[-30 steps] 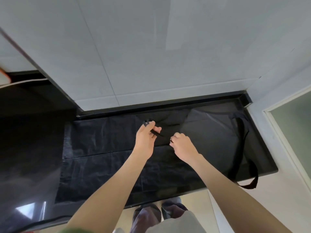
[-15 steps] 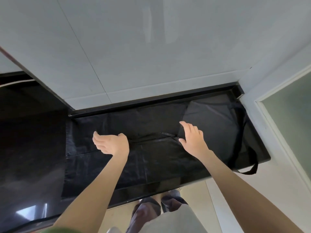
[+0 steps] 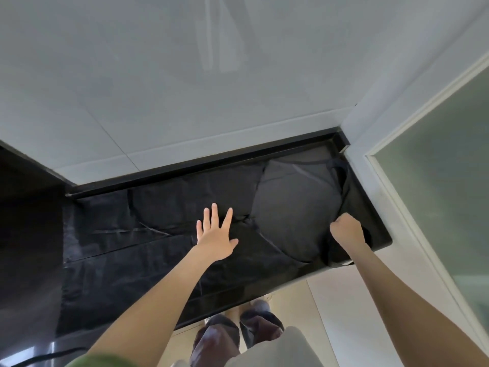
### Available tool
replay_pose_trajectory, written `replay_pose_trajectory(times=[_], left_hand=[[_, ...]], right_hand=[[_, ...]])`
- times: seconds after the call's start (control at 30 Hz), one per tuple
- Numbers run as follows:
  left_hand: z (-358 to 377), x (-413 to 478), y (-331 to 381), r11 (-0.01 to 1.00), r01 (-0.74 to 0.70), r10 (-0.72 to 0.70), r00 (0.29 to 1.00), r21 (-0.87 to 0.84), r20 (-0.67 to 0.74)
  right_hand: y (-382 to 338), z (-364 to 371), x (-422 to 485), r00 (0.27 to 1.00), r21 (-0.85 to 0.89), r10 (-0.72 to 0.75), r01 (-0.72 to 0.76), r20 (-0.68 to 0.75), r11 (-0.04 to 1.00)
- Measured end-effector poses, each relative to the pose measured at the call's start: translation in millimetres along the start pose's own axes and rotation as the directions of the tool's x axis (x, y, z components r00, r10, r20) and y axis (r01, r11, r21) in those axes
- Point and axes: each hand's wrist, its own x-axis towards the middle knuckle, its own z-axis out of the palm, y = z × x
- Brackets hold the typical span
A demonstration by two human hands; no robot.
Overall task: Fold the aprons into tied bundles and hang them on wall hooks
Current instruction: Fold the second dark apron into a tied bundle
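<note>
A black apron [image 3: 148,234] lies spread flat over a black counter [image 3: 381,234], its bib end [image 3: 293,207] to the right, raised and curved over toward the middle. My left hand [image 3: 214,234] rests flat on the apron's middle, fingers spread, holding nothing. My right hand [image 3: 346,229] is closed in a fist on the apron's right edge near the neck strap [image 3: 344,178], gripping the fabric. A thin waist tie [image 3: 148,230] lies across the apron to the left of my left hand.
A grey tiled wall [image 3: 211,88] rises behind the counter. A white frame with frosted glass [image 3: 436,168] stands at the right. The counter's black surface continues to the left [image 3: 29,234]. Pale floor and my legs [image 3: 238,337] show below the front edge.
My left hand moved right onto the apron's middle and flattened. My right hand moved right, closed on the bib edge and lifted it over toward the centre.
</note>
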Motion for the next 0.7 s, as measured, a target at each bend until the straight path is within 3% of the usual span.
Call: replay_pose_trajectory(times=[0.17,0.27,0.4,0.47,0.53,0.6,0.7], left_hand=[[-7.5,-2.3,5.1,0.999,0.023,-0.023,1.0,-0.039,0.0],[-13.9,-5.6,11.2,0.995,0.017,-0.027,0.995,-0.099,-0.101],[-26.7,-10.6,25.4,0.933,-0.079,0.009,0.981,-0.352,-0.195],[-38.1,-12.7,35.4,0.774,-0.082,-0.004,0.991,-0.627,-0.134],[-50.6,-16.1,45.4,0.441,0.063,0.035,0.996,-0.895,0.087],[-57.7,-18.8,49.8,0.206,0.152,0.188,0.963,-0.967,0.192],[-64.7,-24.6,47.1,0.055,0.143,0.267,0.952,-0.988,0.152]], right_hand=[[-0.8,6.6,5.2,0.996,0.067,0.054,-0.059,0.071,0.996],[-2.6,3.3,8.9,0.992,0.119,0.068,-0.081,0.11,0.99],[-25.5,-8.1,-0.5,0.998,0.319,0.025,-0.045,0.066,0.947],[-50.5,-18.8,-18.9,0.986,0.505,-0.079,-0.005,0.144,0.863],[-80.3,-25.5,-44.2,0.929,0.578,-0.279,0.093,0.242,0.811],[-106.0,-26.5,-71.2,0.82,0.574,-0.481,0.242,0.31,0.782],[-131.1,-17.2,-96.0,0.695,0.592,-0.604,0.313,0.391,0.743]])
